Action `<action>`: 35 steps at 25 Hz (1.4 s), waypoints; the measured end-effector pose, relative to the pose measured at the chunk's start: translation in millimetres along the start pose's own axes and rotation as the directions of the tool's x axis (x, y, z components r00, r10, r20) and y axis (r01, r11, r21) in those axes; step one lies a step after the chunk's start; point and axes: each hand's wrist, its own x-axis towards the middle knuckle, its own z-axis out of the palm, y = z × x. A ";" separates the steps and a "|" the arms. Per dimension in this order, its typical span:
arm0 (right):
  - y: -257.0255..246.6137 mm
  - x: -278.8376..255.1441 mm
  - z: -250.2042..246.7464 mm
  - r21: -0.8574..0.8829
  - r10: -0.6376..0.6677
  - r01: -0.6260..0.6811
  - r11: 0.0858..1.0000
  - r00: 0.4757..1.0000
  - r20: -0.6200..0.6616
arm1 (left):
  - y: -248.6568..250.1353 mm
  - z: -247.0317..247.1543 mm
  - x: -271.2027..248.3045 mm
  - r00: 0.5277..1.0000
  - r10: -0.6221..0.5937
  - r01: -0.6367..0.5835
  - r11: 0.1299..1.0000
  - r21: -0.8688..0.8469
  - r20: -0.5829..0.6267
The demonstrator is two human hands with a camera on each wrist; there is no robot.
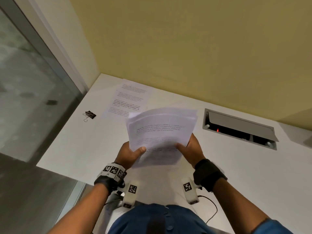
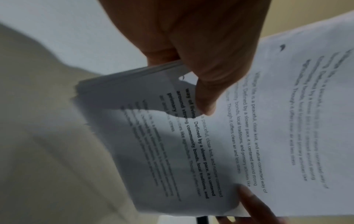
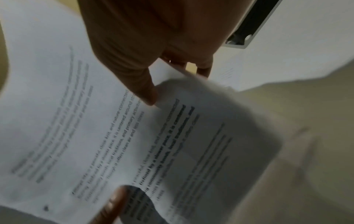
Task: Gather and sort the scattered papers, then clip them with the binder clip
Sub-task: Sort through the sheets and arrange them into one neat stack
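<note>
A stack of printed white papers (image 1: 160,132) is held up above the white desk (image 1: 70,146), its far edges fanned unevenly. My left hand (image 1: 130,152) grips its lower left side, thumb on top. My right hand (image 1: 190,147) grips the lower right side, thumb across the text. The wrist views show the same papers (image 2: 229,136) (image 3: 95,136) pinched between each thumb and the fingers beneath. One more printed sheet (image 1: 128,98) lies flat at the back of the desk. A black binder clip (image 1: 89,115) lies on the desk to that sheet's left.
A recessed cable box (image 1: 239,129) with its lid open sits in the desk at right, a red light inside. A yellow wall (image 1: 185,48) stands behind the desk. The desk's left edge drops beside a glass partition (image 1: 25,81).
</note>
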 end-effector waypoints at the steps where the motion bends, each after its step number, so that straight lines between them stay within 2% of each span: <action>1: 9.0 -4.9 0.9 -0.059 -0.020 0.020 0.998 1.000 -0.008 | -5.9 2.9 -2.3 1.000 -0.023 0.023 0.999 0.030 -0.019; 4: 26.2 -17.1 2.3 -0.182 -0.060 0.056 0.982 0.998 -0.019 | -16.6 6.9 -9.4 0.997 -0.048 0.053 0.995 0.083 -0.060; 8: 33.6 -21.5 1.1 -0.208 -0.130 0.114 0.972 0.989 -0.068 | -14.2 10.3 -16.8 0.993 -0.022 0.034 0.994 0.107 -0.116; 9: 35.3 -22.1 1.4 -0.221 -0.124 0.109 0.969 0.991 -0.055 | -14.0 10.6 -18.2 0.991 -0.028 0.049 0.987 0.153 -0.135; 11: 39.9 -25.8 3.9 -0.267 -0.023 0.011 0.964 0.999 -0.041 | -15.8 11.2 -21.0 0.987 -0.063 0.101 0.957 0.271 -0.147; 14: 40.1 -27.1 6.9 -0.340 0.051 -0.052 0.939 0.999 -0.013 | -19.2 11.7 -17.6 0.993 -0.075 0.101 0.939 0.329 -0.090; 18: 33.1 -25.3 13.0 -0.343 -0.033 0.014 0.939 0.998 -0.048 | -23.2 14.3 -12.0 0.985 -0.040 0.081 0.967 0.243 -0.169; 20: 33.8 -24.7 21.2 -0.384 -0.006 -0.018 0.923 0.998 -0.061 | -21.2 17.7 -13.6 0.988 -0.020 0.055 0.973 0.222 -0.155; 22: 35.9 -22.0 31.4 -0.420 0.031 -0.048 0.906 0.998 -0.047 | -15.8 18.1 -10.7 0.986 -0.077 0.107 0.972 0.207 -0.149; 27: 26.0 -2.2 47.5 -0.294 0.063 -0.066 0.953 0.998 -0.021 | -4.9 -7.1 12.8 0.969 -0.122 0.155 0.977 0.143 -0.217; 29: 33.2 4.6 50.6 -0.248 0.115 -0.132 0.960 0.990 -0.080 | -10.2 -32.5 14.3 0.959 -0.184 0.215 0.968 0.129 -0.214; 31: 49.5 16.9 47.4 -0.229 0.220 -0.275 0.934 0.945 -0.241 | -24.1 -61.1 13.3 0.925 -0.302 0.332 0.937 0.106 -0.230; 33: 66.3 30.2 38.6 -0.266 0.342 -0.442 0.856 0.873 -0.348 | -40.4 -86.7 11.0 0.879 -0.378 0.415 0.907 0.074 -0.292; 35: 77.4 43.2 32.3 -0.342 0.450 -0.561 0.754 0.820 -0.353 | -55.0 -106.0 13.0 0.839 -0.418 0.462 0.885 0.051 -0.347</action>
